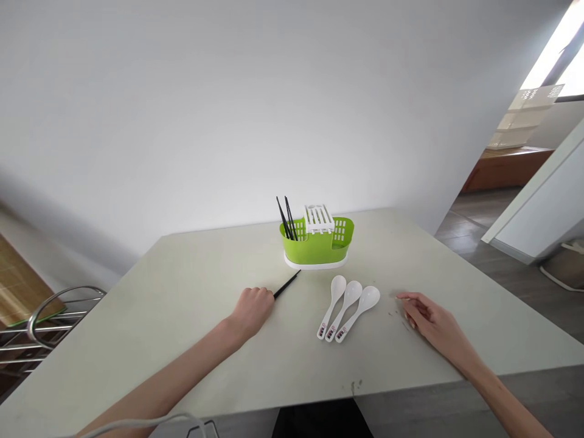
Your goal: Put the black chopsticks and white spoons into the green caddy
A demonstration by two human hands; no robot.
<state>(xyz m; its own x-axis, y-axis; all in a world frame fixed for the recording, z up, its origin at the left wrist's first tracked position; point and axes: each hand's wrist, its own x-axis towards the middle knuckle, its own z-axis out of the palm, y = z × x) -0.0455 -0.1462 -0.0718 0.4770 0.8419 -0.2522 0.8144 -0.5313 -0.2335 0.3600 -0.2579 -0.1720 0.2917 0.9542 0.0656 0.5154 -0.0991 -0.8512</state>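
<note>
My left hand (pixel 254 311) is closed round black chopsticks (pixel 287 284), whose thin ends point away toward the holder; the rest is hidden in my fist. A green utensil holder (pixel 314 248) with a white base and a white slotted top piece (pixel 319 218) stands near the wall. Several black chopsticks (pixel 286 220) lean upright in its left compartment. Three white spoons (pixel 350 307) lie side by side in front of it, handles toward me. To their right, my right hand (pixel 424 315) rests at the tabletop with fingers loosely curled and apart, nothing visible in them.
The pale table (pixel 205 359) meets a white wall (pixel 228 121) at its back. Left of the table stands a metal rack (pixel 64 316) with a wooden board (pixel 27 280). A grey cable (pixel 150 421) crosses the lower left. A floor (pixel 469 225) and a white panel (pixel 538 194) show at right.
</note>
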